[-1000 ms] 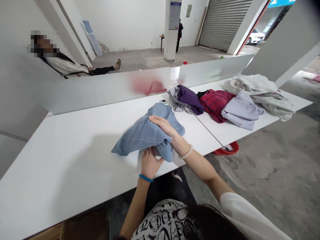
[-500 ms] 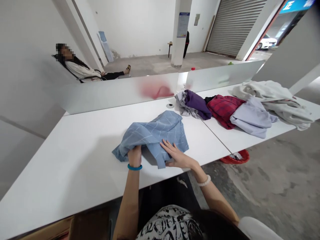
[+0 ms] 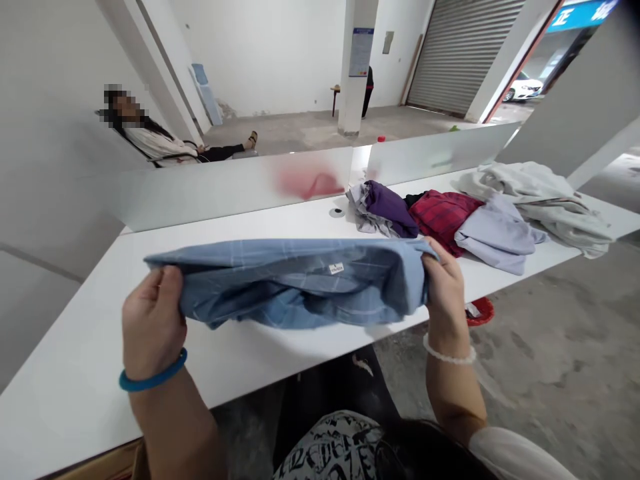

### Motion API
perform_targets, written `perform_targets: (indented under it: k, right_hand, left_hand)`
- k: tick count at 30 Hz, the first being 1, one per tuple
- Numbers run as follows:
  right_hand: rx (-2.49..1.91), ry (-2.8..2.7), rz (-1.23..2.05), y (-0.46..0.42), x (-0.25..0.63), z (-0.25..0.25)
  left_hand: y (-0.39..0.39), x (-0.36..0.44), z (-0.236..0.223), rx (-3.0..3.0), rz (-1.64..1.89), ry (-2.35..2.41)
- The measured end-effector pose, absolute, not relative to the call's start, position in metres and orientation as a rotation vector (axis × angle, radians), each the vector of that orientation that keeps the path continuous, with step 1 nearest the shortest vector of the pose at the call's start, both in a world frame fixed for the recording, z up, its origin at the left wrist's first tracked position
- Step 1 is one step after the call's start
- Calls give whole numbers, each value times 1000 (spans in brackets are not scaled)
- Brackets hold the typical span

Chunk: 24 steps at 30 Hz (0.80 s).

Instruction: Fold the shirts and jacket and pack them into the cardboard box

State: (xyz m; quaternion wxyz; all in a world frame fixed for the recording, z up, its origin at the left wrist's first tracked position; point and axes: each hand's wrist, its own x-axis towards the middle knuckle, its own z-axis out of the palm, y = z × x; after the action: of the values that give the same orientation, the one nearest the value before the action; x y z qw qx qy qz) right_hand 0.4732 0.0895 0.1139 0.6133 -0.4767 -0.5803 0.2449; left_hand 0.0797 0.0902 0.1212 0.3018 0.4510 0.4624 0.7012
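Note:
A light blue checked garment (image 3: 295,280) is stretched out in the air above the white table (image 3: 90,373), with a small white label showing near its upper edge. My left hand (image 3: 153,320), with a blue band on its wrist, is closed on the garment's left end. My right hand (image 3: 445,293), wearing a white bead bracelet, is closed on its right end. The cloth sags a little between the two hands.
A pile of clothes lies on the table's right part: a purple piece (image 3: 390,207), a red checked one (image 3: 440,213), a pale lilac one (image 3: 495,233) and a cream one (image 3: 540,197). White dividers (image 3: 225,187) stand behind. A red basin (image 3: 483,310) sits on the floor. A person (image 3: 160,143) reclines beyond.
The blue garment lay bunched on the table under both hands; now the hands have moved apart and lifted it, holding it stretched wide by its two ends.

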Motion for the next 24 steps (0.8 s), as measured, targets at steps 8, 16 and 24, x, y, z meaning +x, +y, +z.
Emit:
perform_targets:
  k: [8,16,24]
  right_hand:
    - [-1472,-1614,525,180,482,69]
    - [-1484,-1855,912,200,483,5]
    - [-1374,-1414,1343,211,449,12]
  left_hand:
    - [108,96,60,1445,1300,1832]
    - [77,97,10,1689,563,2090]
    - [86,86,29,883,1477,1636]
